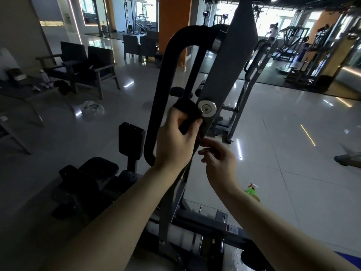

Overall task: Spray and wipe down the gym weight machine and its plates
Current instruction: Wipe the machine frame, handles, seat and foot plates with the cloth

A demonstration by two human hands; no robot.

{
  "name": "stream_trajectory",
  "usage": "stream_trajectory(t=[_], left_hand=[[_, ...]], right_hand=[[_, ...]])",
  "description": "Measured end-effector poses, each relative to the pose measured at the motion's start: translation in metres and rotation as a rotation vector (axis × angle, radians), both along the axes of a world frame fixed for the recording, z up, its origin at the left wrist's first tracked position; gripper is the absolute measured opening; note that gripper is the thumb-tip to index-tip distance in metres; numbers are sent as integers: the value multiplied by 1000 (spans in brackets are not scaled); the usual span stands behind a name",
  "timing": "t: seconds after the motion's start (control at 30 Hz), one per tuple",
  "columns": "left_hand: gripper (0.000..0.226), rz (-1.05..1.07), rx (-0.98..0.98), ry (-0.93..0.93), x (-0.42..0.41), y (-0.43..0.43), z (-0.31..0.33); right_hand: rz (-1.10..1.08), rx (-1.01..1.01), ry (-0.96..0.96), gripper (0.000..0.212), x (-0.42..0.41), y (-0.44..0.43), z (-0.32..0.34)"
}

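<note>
Weight machine (224,61) stands centre frame, its flat grey lever arm running from the top of the view down toward the base frame at the bottom edge. A round chrome pivot cap (207,109) sits on the arm at mid-height. A black handle loop (166,75) curves out from the top of the arm and runs down its left side, leaving a narrow open slot between loop and arm.

A dark cloth (187,114) is bunched against the left edge of the arm, touching the pivot cap. The left hand (175,137) reaches up from below, wrist straight, with fingers and thumb curled round the cloth and holding it to the metal. The right hand (218,159) is just beside and below it, at the lower edge of the arm. Its fingers are loosely curled with the tips close together; whether they pinch a corner of the cloth cannot be told.

Black seat pads (93,178) crowd the lower left. To the right lies open tiled floor (293,153), with a green spray bottle (252,191) standing near the base. Well apart on the left are dark armchairs (82,63), a low table (25,89) and a plastic bag (91,108).
</note>
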State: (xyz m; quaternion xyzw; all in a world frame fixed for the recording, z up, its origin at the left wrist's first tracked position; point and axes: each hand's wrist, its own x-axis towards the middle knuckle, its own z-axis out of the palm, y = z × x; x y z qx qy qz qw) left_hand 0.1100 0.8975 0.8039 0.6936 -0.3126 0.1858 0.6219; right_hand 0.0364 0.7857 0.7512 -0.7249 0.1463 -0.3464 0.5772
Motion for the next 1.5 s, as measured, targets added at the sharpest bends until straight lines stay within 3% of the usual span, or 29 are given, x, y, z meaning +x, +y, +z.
stream_trajectory(t=[0.07, 0.23, 0.43, 0.6, 0.7, 0.93, 1.03, 1.13, 1.2, 1.33, 1.4, 1.5], left_hand=[[30, 9, 26, -33, 1, 0, -7], [24, 13, 305, 35, 4, 43, -66], [23, -166, 302, 82, -13, 92, -63], [24, -401, 274, 97, -26, 100, -46], [28, -465, 277, 107, -19, 96, -50], [33, -294, 481, -231, 0, 73, -46], [32, -254, 370, -214, 15, 69, -37], [23, -78, 166, -251, 38, 63, -31], [30, -31, 63, -220, 53, 60, -29], [58, -52, 62, -136, 83, 54, -27], [51, -133, 101, -57, 99, 52, -24], [41, -270, 107, -108, 127, 53, -20]], right_hand=[[33, 20, -1, 46, -2, 1, 0], [26, 142, -17, 52, -9, 20, 4], [27, 256, 3, 12, -31, 71, 4], [128, 431, -4, 43, -45, 106, 24], [56, 509, 49, 41, -40, 106, 28], [45, 747, -23, 37, -38, 92, 26], [24, 738, -53, 41, -39, 80, 24], [-18, 745, -77, 46, -35, 71, 26], [-83, 761, -111, 45, -31, 70, 27], [-165, 745, -151, 49, -24, 79, 26], [-226, 747, -191, 53, -20, 84, 22], [-340, 731, -252, 56, -7, 103, 19]])
